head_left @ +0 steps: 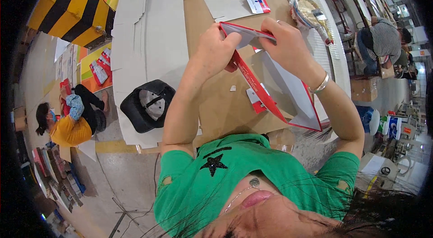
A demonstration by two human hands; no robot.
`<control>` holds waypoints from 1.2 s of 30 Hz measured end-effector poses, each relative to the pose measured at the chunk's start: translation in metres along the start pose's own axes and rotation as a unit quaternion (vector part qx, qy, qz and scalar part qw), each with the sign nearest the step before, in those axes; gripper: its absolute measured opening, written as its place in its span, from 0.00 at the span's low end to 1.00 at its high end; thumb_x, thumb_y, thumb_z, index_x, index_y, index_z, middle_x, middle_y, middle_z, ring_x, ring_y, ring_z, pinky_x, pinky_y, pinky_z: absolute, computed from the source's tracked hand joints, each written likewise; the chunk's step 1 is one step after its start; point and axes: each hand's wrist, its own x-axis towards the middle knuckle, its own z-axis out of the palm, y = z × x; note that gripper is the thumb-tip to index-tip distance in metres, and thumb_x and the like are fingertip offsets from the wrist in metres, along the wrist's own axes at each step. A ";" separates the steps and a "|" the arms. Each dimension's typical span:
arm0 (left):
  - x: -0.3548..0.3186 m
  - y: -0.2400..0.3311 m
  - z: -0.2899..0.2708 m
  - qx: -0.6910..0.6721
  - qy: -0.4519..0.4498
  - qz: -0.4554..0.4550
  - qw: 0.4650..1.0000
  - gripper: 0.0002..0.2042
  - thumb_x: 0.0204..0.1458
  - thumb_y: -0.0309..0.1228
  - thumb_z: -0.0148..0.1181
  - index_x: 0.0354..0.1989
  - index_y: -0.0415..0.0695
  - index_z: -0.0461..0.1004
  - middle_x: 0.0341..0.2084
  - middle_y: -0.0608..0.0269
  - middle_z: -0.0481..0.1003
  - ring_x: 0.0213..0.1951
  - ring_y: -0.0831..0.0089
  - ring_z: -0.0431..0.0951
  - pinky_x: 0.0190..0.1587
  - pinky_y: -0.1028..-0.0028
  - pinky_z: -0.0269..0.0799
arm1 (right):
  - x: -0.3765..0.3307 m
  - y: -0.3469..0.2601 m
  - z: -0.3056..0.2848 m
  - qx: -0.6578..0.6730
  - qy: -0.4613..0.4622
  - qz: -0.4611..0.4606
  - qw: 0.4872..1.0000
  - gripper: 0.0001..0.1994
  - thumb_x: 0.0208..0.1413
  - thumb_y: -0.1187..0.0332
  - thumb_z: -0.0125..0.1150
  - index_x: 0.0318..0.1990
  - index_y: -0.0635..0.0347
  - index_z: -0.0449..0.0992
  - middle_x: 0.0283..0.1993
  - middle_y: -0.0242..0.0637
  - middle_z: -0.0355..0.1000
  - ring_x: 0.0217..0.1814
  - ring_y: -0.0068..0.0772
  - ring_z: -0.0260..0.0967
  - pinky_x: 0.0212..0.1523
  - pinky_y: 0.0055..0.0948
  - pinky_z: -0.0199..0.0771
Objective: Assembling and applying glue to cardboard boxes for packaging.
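The red-and-white carton (275, 89) is held flat above the brown table (212, 102). The left hand (216, 51) and right hand (284, 44) both grip its upper flap. A black cap (146, 105) lies on white cardboard sheets (149, 26) nearby.

flat red-and-white carton blank (288, 89), white inner face up, red printed border along the edges. held above the brown table, long axis running from 11 o'clock down to 5 o'clock. top flap folded over near 12 o'clock, pinched at both upper corners; lower corner hanging free, possibly creased there.
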 end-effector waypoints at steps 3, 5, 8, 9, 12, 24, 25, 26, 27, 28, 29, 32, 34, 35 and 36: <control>-0.001 0.002 -0.001 0.002 -0.003 0.000 1.000 0.15 0.49 0.34 0.50 0.36 0.32 0.66 0.21 0.56 0.70 0.16 0.70 0.74 0.16 0.74 0.73 | 0.000 -0.001 -0.007 0.009 -0.032 -0.007 0.999 0.07 0.47 0.70 0.56 0.31 0.61 0.67 0.24 0.47 0.67 0.30 0.50 0.66 0.31 0.43 0.64; 0.002 0.003 -0.003 0.004 -0.065 -0.009 0.998 0.15 0.50 0.35 0.49 0.36 0.32 0.66 0.18 0.57 0.70 0.14 0.71 0.73 0.15 0.74 0.72 | 0.002 -0.003 -0.008 0.004 -0.041 -0.011 0.999 0.06 0.47 0.69 0.56 0.31 0.61 0.67 0.24 0.47 0.67 0.30 0.51 0.66 0.31 0.43 0.64; 0.002 0.004 -0.002 0.007 -0.068 -0.017 0.998 0.14 0.51 0.35 0.48 0.36 0.32 0.66 0.16 0.58 0.69 0.12 0.71 0.72 0.14 0.74 0.72 | 0.003 -0.006 -0.009 -0.014 -0.048 -0.016 0.999 0.06 0.48 0.69 0.56 0.30 0.61 0.68 0.23 0.47 0.67 0.29 0.51 0.66 0.30 0.44 0.64; 0.002 0.004 -0.002 0.005 -0.068 -0.016 0.998 0.14 0.51 0.35 0.48 0.36 0.32 0.66 0.16 0.58 0.69 0.12 0.71 0.72 0.14 0.74 0.72 | 0.003 -0.006 -0.009 -0.023 -0.045 -0.017 0.999 0.07 0.48 0.68 0.56 0.30 0.61 0.68 0.22 0.47 0.67 0.29 0.51 0.66 0.30 0.44 0.64; 0.004 0.003 -0.003 0.007 -0.074 -0.022 0.997 0.14 0.51 0.35 0.48 0.35 0.33 0.66 0.15 0.58 0.70 0.12 0.72 0.72 0.14 0.75 0.72 | 0.003 -0.006 -0.010 -0.016 -0.043 -0.018 0.999 0.07 0.50 0.68 0.54 0.28 0.62 0.69 0.22 0.47 0.67 0.28 0.51 0.66 0.30 0.44 0.64; 0.008 0.000 -0.003 0.016 -0.064 -0.034 0.997 0.17 0.50 0.37 0.50 0.33 0.31 0.66 0.14 0.58 0.69 0.12 0.72 0.72 0.13 0.75 0.71 | -0.001 -0.011 -0.012 -0.012 -0.071 0.003 0.997 0.05 0.49 0.71 0.51 0.29 0.64 0.69 0.24 0.50 0.68 0.30 0.54 0.66 0.31 0.46 0.65; 0.009 0.000 -0.004 0.015 -0.069 -0.030 0.997 0.17 0.50 0.37 0.49 0.33 0.31 0.66 0.14 0.58 0.69 0.12 0.72 0.72 0.13 0.75 0.71 | -0.001 -0.011 -0.012 -0.013 -0.072 0.004 0.997 0.05 0.49 0.71 0.51 0.29 0.64 0.69 0.24 0.50 0.68 0.30 0.54 0.66 0.31 0.46 0.65; 0.008 0.000 -0.004 0.014 -0.073 -0.026 0.997 0.17 0.50 0.37 0.49 0.33 0.31 0.66 0.14 0.58 0.69 0.12 0.72 0.72 0.13 0.75 0.71 | -0.002 -0.012 -0.012 -0.010 -0.074 0.012 0.997 0.05 0.49 0.72 0.50 0.29 0.64 0.69 0.24 0.51 0.68 0.30 0.55 0.66 0.31 0.45 0.65; 0.007 0.001 -0.004 0.013 -0.073 -0.026 0.997 0.17 0.50 0.37 0.49 0.33 0.31 0.66 0.14 0.58 0.69 0.12 0.72 0.72 0.13 0.75 0.71 | -0.002 -0.012 -0.012 -0.008 -0.077 0.019 0.997 0.05 0.49 0.72 0.50 0.29 0.64 0.69 0.24 0.51 0.68 0.30 0.55 0.66 0.31 0.45 0.65; 0.005 0.003 -0.003 0.016 -0.070 -0.028 0.997 0.17 0.50 0.37 0.49 0.33 0.31 0.66 0.14 0.58 0.69 0.12 0.72 0.72 0.13 0.75 0.71 | -0.003 -0.011 -0.011 -0.008 -0.078 0.019 0.997 0.05 0.49 0.72 0.50 0.29 0.64 0.69 0.24 0.51 0.68 0.30 0.55 0.66 0.31 0.45 0.65; 0.004 0.005 -0.003 0.020 -0.068 -0.030 0.997 0.17 0.50 0.37 0.49 0.33 0.31 0.66 0.14 0.58 0.69 0.12 0.72 0.72 0.13 0.75 0.70 | -0.003 -0.009 -0.010 0.000 -0.077 0.029 0.997 0.05 0.49 0.72 0.50 0.30 0.64 0.69 0.24 0.51 0.68 0.29 0.55 0.66 0.31 0.45 0.65; 0.007 0.002 -0.003 0.020 -0.088 -0.019 0.996 0.16 0.50 0.37 0.49 0.32 0.31 0.66 0.14 0.58 0.69 0.12 0.72 0.72 0.12 0.75 0.70 | -0.003 -0.005 -0.010 0.006 -0.066 0.022 0.998 0.05 0.50 0.71 0.50 0.30 0.64 0.69 0.23 0.51 0.68 0.28 0.55 0.66 0.30 0.45 0.65; 0.007 0.003 -0.003 0.026 -0.088 -0.029 0.995 0.16 0.50 0.37 0.49 0.32 0.31 0.66 0.14 0.58 0.69 0.12 0.72 0.72 0.12 0.75 0.69 | -0.003 -0.004 -0.009 0.004 -0.057 0.006 0.998 0.05 0.51 0.71 0.50 0.30 0.64 0.69 0.23 0.51 0.68 0.28 0.55 0.66 0.29 0.45 0.65; 0.007 0.003 -0.002 0.032 -0.089 -0.038 0.995 0.16 0.50 0.37 0.50 0.31 0.31 0.66 0.14 0.58 0.69 0.11 0.72 0.72 0.12 0.75 0.69 | -0.003 -0.005 -0.008 0.001 -0.057 0.017 0.998 0.06 0.51 0.71 0.51 0.30 0.64 0.69 0.23 0.51 0.68 0.28 0.55 0.67 0.29 0.45 0.65; 0.007 0.003 -0.002 0.032 -0.088 -0.038 0.995 0.16 0.50 0.37 0.50 0.31 0.31 0.66 0.14 0.58 0.69 0.11 0.72 0.72 0.12 0.75 0.69 | -0.004 -0.005 -0.007 -0.001 -0.058 0.029 0.998 0.06 0.52 0.70 0.51 0.29 0.64 0.69 0.23 0.51 0.68 0.28 0.54 0.67 0.28 0.45 0.65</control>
